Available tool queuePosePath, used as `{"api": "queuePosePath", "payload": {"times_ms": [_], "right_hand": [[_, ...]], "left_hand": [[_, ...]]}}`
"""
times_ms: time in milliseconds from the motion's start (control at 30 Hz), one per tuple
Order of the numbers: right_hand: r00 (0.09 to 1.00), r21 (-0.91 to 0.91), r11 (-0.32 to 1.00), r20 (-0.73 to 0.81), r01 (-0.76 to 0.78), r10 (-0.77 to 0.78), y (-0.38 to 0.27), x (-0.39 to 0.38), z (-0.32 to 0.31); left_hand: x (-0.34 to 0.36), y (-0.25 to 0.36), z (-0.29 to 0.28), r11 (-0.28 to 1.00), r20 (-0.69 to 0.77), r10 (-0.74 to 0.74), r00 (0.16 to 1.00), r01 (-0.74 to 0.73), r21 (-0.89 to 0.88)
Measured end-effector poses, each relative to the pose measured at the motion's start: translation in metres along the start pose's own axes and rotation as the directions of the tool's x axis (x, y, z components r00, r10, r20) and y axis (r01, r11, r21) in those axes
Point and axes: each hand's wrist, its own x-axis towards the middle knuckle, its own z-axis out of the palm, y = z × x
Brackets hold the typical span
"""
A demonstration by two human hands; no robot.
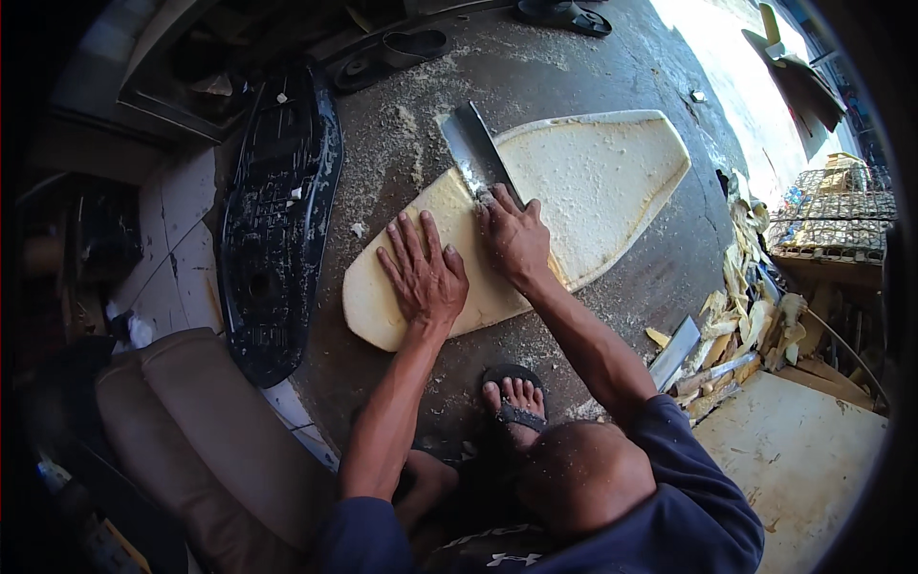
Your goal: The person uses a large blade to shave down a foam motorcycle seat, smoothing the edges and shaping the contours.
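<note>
A long cream foam seat pad (598, 182) lies slantwise on the dark floor, its pointed end toward the far right. A step runs across its middle, and the part beyond it looks rough and crumbly. My left hand (426, 277) lies flat on the smoother near-left part, fingers spread. My right hand (516, 234) is closed round the near end of a broad metal blade (476, 148), at the step. The blade lies across the pad and points away, past its far edge. My fingers hide its grip.
A black plastic seat base (280, 225) lies on the left, near a brown padded cushion (225, 430). Foam crumbs litter the floor. Foam scraps (751, 287) and a wire rack (832, 215) are at right. Sandals (397, 57) lie at the back. My sandalled foot (516, 397) is close to the pad.
</note>
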Motion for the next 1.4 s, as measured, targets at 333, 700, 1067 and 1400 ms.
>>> {"api": "queuePosePath", "payload": {"times_ms": [333, 700, 1067, 1400], "right_hand": [[1.000, 0.055, 0.998, 0.022, 0.019, -0.020, -0.002, 0.021, 0.002], [0.998, 0.002, 0.998, 0.005, 0.064, -0.064, 0.013, -0.005, 0.002], [0.992, -0.049, 0.992, -0.035, 0.116, -0.118, 0.042, -0.067, -0.004], [0.989, -0.134, 0.981, -0.028, 0.143, -0.148, 0.046, -0.066, -0.005]], "left_hand": [[0.007, 0.006, 0.004, 1.000, -0.031, 0.010, 0.999, -0.011, -0.017], [-0.002, -0.010, 0.007, 1.000, 0.019, 0.006, 1.000, -0.007, 0.009], [-0.012, -0.009, -0.002, 0.999, 0.018, -0.003, 1.000, 0.003, 0.032], [-0.017, -0.015, -0.004, 0.998, 0.035, -0.017, 0.999, 0.015, 0.056]]}}
